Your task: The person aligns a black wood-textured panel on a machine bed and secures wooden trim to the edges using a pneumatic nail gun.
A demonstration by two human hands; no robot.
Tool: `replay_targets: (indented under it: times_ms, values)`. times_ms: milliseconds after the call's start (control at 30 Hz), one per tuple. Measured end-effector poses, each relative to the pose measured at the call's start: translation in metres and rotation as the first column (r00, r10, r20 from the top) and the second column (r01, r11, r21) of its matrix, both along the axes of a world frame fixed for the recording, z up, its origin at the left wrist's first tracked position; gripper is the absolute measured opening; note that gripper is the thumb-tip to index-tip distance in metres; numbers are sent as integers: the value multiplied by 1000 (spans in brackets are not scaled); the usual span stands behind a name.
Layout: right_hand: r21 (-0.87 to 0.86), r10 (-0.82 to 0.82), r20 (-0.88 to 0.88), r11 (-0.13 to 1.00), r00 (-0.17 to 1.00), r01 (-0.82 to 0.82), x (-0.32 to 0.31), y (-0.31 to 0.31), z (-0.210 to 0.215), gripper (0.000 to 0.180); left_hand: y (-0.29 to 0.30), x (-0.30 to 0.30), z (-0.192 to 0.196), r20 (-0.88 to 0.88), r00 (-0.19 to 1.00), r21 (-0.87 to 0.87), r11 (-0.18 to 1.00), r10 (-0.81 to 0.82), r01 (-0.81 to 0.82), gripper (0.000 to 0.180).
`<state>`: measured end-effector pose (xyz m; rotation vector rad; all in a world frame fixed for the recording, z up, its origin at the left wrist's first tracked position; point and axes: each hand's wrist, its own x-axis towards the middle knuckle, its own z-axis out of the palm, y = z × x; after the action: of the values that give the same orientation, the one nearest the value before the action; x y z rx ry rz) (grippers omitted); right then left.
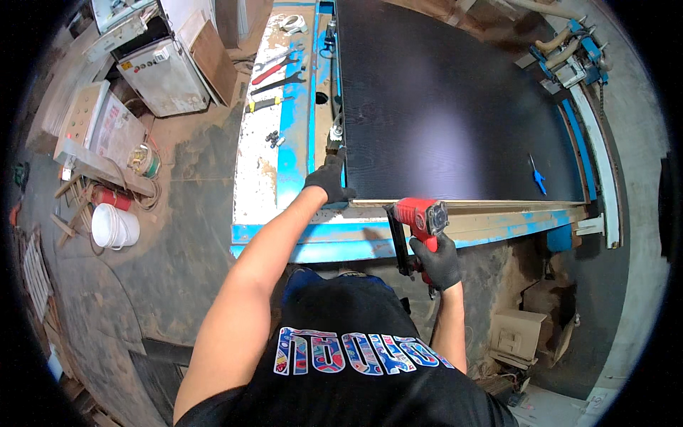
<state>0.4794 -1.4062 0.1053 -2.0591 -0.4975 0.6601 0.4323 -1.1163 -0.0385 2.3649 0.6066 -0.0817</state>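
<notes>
1. The workbench [256, 171], its white and blue paint chipped, runs away from the person and has a blue front rail.
2. The large black panel [441, 107] lies flat on the workbench, its pale near edge facing the person and its left edge alongside the strip of tools.
3. A grey cabinet [160, 82] with small buttons stands on the floor, well apart to the left.
4. A blue and silver machine [575, 60] sits by the panel's far right side.
5. A white bucket [114, 228] stands on the floor at the left.
6. The red nail gun [420, 213], with a black magazine, is at the panel's near edge, left of its middle; whether it touches the edge is unclear.
7. The right hand [439, 262], in a dark glove, is closed firmly round the nail gun's handle.
8. The left hand [327, 181], also gloved, is at the panel's near left corner, thumb spread away from the fingers. How tightly it grips, or whether it has hold of the corner, I cannot tell.
9. A red-handled tool [274, 72] and a yellow-and-black-handled tool [265, 104] lie on the workbench, left of the panel.
10. A blue-handled tool [538, 182] lies on the panel near its right front corner.
11. A white tape roll [292, 24] rests beyond the tools.
12. Small dark pieces [273, 138] lie clustered nearer the left hand.
</notes>
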Motion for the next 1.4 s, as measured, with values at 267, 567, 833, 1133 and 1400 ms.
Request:
replay_targets:
  times_ms: [267, 567, 833, 1133, 1400]
  values:
    - [-40, -20, -161, 999, 987, 14, -4, 8, 4, 21, -1, 0, 24, -59, 933, 367, 861, -356, 352, 71]
    - [-97, 88, -18, 991, 996, -89, 6, 26, -20, 31, 7, 14, 26, -261, 856, 247, 827, -445, 505, 73]
    - [-171, 149, -69, 972, 986, -159, 15, 46, -28, 40, 10, 13, 19, -192, 872, 161, 862, -449, 480, 73]
    - [-212, 152, -94, 962, 984, -169, 14, 54, -31, 42, 12, 13, 22, -212, 867, 122, 868, -450, 481, 75]
    - [-210, 175, -60, 960, 983, -184, 15, 58, -37, 42, 12, 15, 15, -190, 873, 125, 871, -450, 476, 74]
